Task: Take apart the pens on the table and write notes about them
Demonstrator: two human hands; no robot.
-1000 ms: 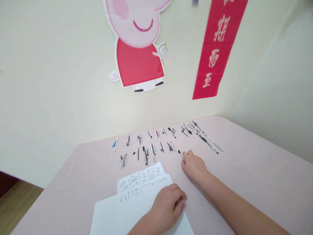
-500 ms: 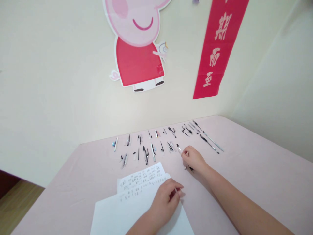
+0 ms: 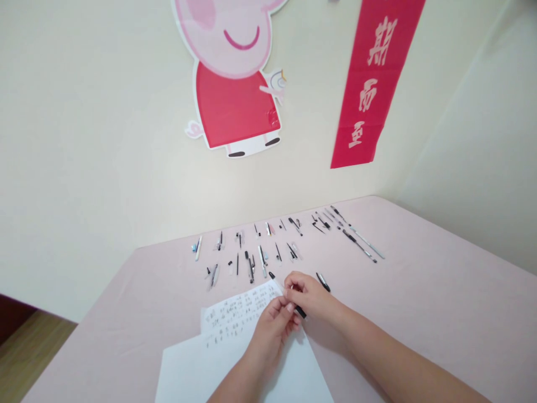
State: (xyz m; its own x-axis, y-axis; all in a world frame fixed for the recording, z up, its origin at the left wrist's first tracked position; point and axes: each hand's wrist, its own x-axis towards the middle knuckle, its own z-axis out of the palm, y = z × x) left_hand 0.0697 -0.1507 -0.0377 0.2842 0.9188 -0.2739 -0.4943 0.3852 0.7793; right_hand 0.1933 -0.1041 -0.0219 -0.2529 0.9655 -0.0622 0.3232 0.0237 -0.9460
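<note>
Above the right edge of the paper, both my hands meet around a slim pen (image 3: 301, 312). One black end of it pokes out past my fingers at the upper left, and a black section shows below them. My right hand (image 3: 312, 295) pinches the pen from the right. From the left, my left hand (image 3: 272, 326) closes its thumb and fingers on it; the fingertips hide the middle. A short black and silver pen part (image 3: 323, 281) lies on the table just beyond my right hand. Beneath my left hand is a white sheet of paper (image 3: 201, 366).
A second sheet with handwriting (image 3: 239, 305) lies partly under the first. Beyond it, pens and pen parts (image 3: 250, 267) lie in two rows on the pink tablecloth (image 3: 419, 313). More pens (image 3: 359, 246) lie at the back right, near the wall.
My right hand has moved left and toward me with the pen, meeting my left hand. The black and silver part, mostly hidden before, is now uncovered.
</note>
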